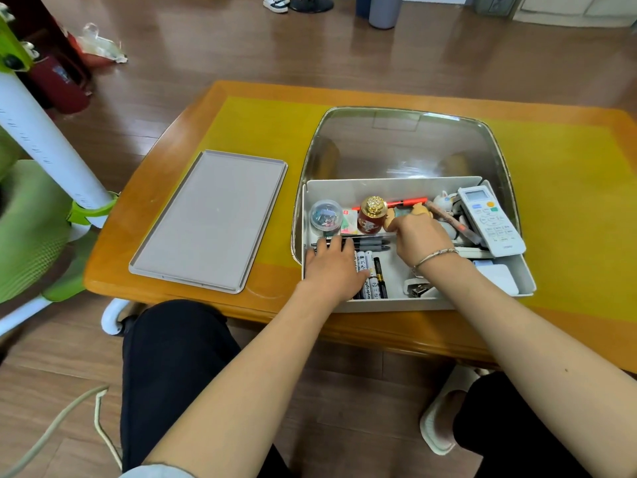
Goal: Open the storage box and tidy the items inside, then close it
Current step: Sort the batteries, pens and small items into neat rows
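Note:
The white storage box (396,184) stands open on the table, with its grey lid (210,219) lying flat to the left. My left hand (332,267) rests flat on the markers (367,263) and on the left end of the grey pens (368,243). My right hand (422,236) reaches in with its fingers curled over the right end of those pens. Also inside are a jar of clips (325,215), a red bottle with a gold cap (372,215), a white remote (491,220), small toy figures (444,201) and a stapler (418,289).
The box sits on a clear plastic tray (396,143) on the yellow mat of a wooden table (241,115). A green and white chair (41,219) stands to the left. A grey bin (384,10) and someone's shoes (275,2) are on the far floor.

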`<state>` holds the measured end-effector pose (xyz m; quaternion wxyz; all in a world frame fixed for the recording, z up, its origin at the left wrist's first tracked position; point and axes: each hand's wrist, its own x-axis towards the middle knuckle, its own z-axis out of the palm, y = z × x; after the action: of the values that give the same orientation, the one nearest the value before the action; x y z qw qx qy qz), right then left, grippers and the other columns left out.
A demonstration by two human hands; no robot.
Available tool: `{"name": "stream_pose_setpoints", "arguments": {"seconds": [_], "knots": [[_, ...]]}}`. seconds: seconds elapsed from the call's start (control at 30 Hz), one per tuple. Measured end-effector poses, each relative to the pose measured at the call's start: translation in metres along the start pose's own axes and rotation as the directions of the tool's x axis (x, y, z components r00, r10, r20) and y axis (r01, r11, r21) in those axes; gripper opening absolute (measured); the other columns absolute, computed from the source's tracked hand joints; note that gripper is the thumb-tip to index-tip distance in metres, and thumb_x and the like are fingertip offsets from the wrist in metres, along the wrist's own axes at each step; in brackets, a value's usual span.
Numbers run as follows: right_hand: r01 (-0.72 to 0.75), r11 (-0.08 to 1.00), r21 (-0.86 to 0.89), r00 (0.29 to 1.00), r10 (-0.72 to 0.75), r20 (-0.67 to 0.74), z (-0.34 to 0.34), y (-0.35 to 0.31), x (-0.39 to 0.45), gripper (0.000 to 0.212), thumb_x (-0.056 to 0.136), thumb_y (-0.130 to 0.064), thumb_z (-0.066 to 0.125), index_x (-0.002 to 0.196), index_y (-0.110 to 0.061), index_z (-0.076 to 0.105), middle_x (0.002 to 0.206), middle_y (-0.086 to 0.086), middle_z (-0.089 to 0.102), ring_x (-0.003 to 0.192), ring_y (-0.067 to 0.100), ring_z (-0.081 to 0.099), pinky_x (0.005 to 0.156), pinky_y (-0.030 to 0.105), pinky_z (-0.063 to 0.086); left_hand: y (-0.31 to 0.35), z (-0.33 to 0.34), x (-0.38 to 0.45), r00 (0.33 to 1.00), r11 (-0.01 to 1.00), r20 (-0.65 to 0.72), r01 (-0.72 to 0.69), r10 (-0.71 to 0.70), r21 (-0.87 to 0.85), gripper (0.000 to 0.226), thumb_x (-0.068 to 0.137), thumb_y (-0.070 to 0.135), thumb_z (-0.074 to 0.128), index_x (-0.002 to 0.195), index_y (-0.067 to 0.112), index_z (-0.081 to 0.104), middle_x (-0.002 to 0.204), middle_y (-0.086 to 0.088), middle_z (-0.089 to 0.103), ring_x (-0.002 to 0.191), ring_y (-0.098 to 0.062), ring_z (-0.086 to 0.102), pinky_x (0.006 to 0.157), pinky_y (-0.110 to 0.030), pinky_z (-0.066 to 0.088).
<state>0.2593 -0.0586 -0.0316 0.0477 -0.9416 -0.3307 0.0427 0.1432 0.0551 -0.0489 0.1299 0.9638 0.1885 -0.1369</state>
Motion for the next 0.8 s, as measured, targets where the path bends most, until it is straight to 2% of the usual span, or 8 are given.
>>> {"name": "stream_pose_setpoints", "arguments": {"seconds": [0.17,0.3,0.4,0.53,0.8], "knots": [[0.022,0.997,-0.074,0.998,-0.017,0.060,0.004,-0.001,0.001,0.043,0.085,0.001,0.047,0.123,-0.017,0.058,0.104,0.017,0.062,0.115,0.035,0.050,0.077,0.039,0.051,0.002,0.000,0.002,1.000,1.000,-0.004,0.024,-0.024,0.018,0.077,0.094,0.061,0.035,0.153,0.021,0.006,0.158,-0.010,0.010,0.144,-0.035,0.008,0.114,-0.051,0.014],[0.044,0.991,-0.124,0.993,-0.029,0.115,0.002,-0.003,0.004,0.040,0.086,0.001,0.048,0.117,-0.018,0.063,0.109,0.014,0.062,0.106,0.034,0.057,0.079,0.039,0.051,0.004,-0.001,0.007,0.999,0.998,0.004,0.035,-0.035,0.060,0.079,0.093,0.064,0.034,0.153,0.021,0.005,0.158,-0.011,0.007,0.144,-0.035,0.006,0.115,-0.051,0.012],[0.062,0.984,-0.165,0.988,-0.037,0.150,0.002,-0.008,0.005,0.040,0.085,0.003,0.045,0.119,-0.012,0.058,0.110,0.015,0.059,0.102,0.035,0.059,0.078,0.041,0.050,0.004,-0.001,0.009,0.999,0.994,0.022,0.037,-0.039,0.104,0.080,0.093,0.063,0.036,0.153,0.021,0.003,0.158,-0.011,0.006,0.144,-0.035,0.005,0.114,-0.052,0.011],[0.067,0.983,-0.172,0.983,-0.036,0.177,0.002,-0.011,0.006,0.043,0.085,0.004,0.043,0.124,-0.009,0.053,0.112,0.017,0.058,0.103,0.035,0.059,0.079,0.042,0.050,0.005,-0.001,0.008,0.999,0.992,0.026,0.029,-0.033,0.123,0.083,0.092,0.063,0.037,0.153,0.021,0.001,0.158,-0.012,0.006,0.144,-0.034,0.005,0.115,-0.053,0.011],[0.131,0.978,-0.163,0.970,-0.092,0.226,-0.002,-0.008,0.005,0.041,0.084,0.004,0.045,0.119,-0.013,0.059,0.109,0.016,0.060,0.101,0.032,0.059,0.079,0.039,0.051,0.005,-0.001,0.006,0.999,0.994,0.009,0.031,-0.032,0.103,0.082,0.092,0.064,0.035,0.153,0.019,0.004,0.157,-0.012,0.009,0.143,-0.033,0.010,0.113,-0.052,0.017]]}}
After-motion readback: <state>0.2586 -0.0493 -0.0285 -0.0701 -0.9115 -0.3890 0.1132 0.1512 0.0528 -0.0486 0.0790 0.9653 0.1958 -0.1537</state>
